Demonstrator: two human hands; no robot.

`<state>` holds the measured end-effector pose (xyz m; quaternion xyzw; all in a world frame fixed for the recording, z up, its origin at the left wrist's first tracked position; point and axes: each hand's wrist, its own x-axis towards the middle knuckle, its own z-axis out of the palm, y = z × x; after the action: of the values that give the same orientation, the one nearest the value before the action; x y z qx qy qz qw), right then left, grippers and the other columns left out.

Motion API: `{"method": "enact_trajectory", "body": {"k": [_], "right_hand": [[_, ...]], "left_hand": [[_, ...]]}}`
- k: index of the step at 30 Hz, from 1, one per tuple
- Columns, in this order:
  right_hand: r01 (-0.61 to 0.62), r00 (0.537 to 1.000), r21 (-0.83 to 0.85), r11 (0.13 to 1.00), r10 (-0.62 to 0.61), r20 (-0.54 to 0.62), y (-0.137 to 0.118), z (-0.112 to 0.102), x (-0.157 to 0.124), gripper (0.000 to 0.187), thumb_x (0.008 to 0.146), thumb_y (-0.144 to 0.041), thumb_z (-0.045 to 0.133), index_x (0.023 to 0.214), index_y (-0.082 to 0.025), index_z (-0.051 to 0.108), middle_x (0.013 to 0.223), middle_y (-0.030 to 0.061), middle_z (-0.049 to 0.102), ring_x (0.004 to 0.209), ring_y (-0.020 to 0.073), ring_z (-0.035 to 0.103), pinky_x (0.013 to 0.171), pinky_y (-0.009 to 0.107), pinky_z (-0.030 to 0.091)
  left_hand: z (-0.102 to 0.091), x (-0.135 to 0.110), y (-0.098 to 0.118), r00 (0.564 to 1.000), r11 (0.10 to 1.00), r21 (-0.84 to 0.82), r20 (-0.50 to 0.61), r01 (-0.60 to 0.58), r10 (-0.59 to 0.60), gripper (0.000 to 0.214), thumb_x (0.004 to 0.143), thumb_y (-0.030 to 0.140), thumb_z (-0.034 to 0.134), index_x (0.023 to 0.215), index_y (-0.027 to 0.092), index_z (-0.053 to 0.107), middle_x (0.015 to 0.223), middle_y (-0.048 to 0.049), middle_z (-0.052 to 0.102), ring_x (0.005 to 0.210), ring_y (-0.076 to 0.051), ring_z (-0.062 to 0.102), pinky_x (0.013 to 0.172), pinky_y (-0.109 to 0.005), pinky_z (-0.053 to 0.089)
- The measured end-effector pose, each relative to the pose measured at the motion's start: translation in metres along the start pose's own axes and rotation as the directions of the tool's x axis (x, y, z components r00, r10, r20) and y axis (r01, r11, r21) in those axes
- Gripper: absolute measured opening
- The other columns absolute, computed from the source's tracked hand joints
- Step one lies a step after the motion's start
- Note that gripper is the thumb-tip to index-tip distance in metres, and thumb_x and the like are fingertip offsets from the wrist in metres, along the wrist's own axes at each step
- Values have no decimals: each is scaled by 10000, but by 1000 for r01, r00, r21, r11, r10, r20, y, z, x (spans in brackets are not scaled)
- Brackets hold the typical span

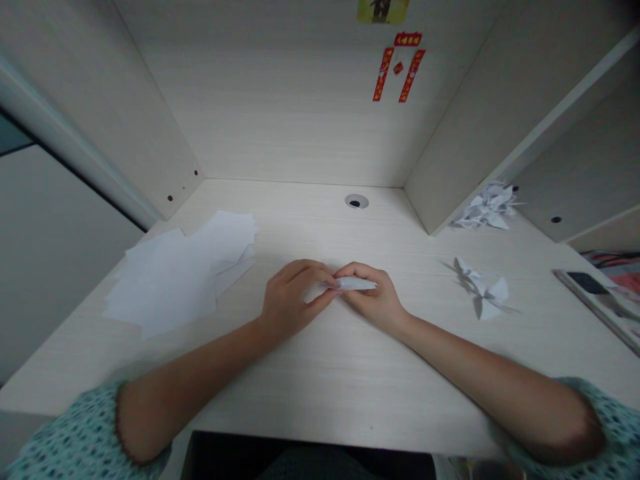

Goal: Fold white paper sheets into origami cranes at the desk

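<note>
Both of my hands meet at the middle of the pale wooden desk (310,373). Between them lies a small, narrow folded piece of white paper (356,284). My left hand (290,297) pinches its left end with curled fingers. My right hand (373,293) grips its right part, thumb and fingers closed over it. The paper rests low, at or just above the desk surface. Both forearms lie on the desk.
A loose stack of white paper sheets (175,270) lies at the left. A folded paper crane (481,288) sits to the right, and several more folded pieces (487,207) pile at the back right. A cable hole (356,201) is at the back; a phone (590,283) at the right edge.
</note>
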<state>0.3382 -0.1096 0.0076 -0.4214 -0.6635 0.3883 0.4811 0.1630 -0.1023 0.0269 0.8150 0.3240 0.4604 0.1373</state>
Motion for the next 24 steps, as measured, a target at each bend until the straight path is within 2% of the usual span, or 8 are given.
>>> {"method": "enact_trajectory", "body": {"k": [8, 10, 12, 15, 17, 20, 22, 24], "right_hand": [[40, 999, -44, 998, -39, 19, 4, 1, -3, 103, 783, -283, 639, 851, -210, 663, 817, 26, 707, 757, 177, 658, 679, 280, 513], [52, 998, -68, 996, -50, 30, 3, 1, -3, 117, 793, -303, 632, 859, -214, 668, 828, 28, 709, 771, 183, 661, 716, 297, 515], [59, 998, -96, 994, -58, 19, 2, 2, -3, 131, 797, -320, 630, 867, -218, 674, 846, 31, 714, 804, 193, 664, 753, 312, 512], [48, 999, -139, 989, -51, -17, 2, 3, -3, 156, 798, -345, 630, 874, -217, 678, 826, 33, 715, 785, 195, 661, 740, 313, 508], [23, 1000, -152, 988, -24, -6, 2, 4, -3, 173, 807, -357, 619, 877, -209, 676, 803, 33, 713, 730, 182, 653, 694, 299, 504], [8, 1000, -171, 985, -7, 11, 2, 4, -2, 176, 815, -366, 607, 819, -200, 668, 763, 28, 705, 683, 166, 639, 650, 277, 492], [15, 1000, -183, 983, -16, -3, 1, 3, -1, 175, 818, -364, 603, 781, -202, 661, 746, 21, 700, 686, 161, 639, 659, 271, 488], [15, 999, -162, 987, -20, -34, -1, 2, 1, 164, 819, -360, 603, 813, -206, 660, 767, 21, 703, 712, 159, 646, 694, 275, 491]], "left_hand": [[1, 0, 2, 1000, 1000, 20, -8, -10, 10, 24, 786, 235, 635, 794, 213, 642, 860, -40, 698, 830, -145, 648, 788, -278, 509], [0, 0, 3, 999, 999, -15, 4, 36, -36, 28, 790, 235, 628, 793, 210, 640, 866, -39, 704, 839, -148, 650, 803, -283, 505], [0, 1, 4, 990, 987, -67, 23, 143, -142, 29, 790, 232, 626, 800, 208, 639, 863, -30, 706, 831, -147, 652, 809, -282, 502], [2, 2, 1, 936, 919, -175, 70, 353, -346, 48, 777, 249, 637, 791, 203, 641, 829, -19, 702, 790, -144, 653, 788, -275, 507], [4, 3, -1, 892, 850, -271, 93, 451, -443, 86, 758, 266, 656, 804, 195, 640, 812, -20, 694, 773, -144, 653, 761, -269, 515], [7, 4, -4, 835, 752, -385, 108, 535, -539, 251, 724, 278, 687, 956, 194, 637, 802, -15, 686, 751, -141, 656, 730, -261, 523], [7, 5, -5, 807, 720, -393, 113, 572, -579, 339, 720, 287, 690, 1043, 202, 635, 809, -13, 691, 745, -139, 657, 734, -259, 521], [6, 5, -6, 786, 704, -378, 121, 601, -606, 306, 729, 311, 679, 1014, 199, 666, 845, -27, 706, 773, -148, 661, 759, -268, 517]]}}
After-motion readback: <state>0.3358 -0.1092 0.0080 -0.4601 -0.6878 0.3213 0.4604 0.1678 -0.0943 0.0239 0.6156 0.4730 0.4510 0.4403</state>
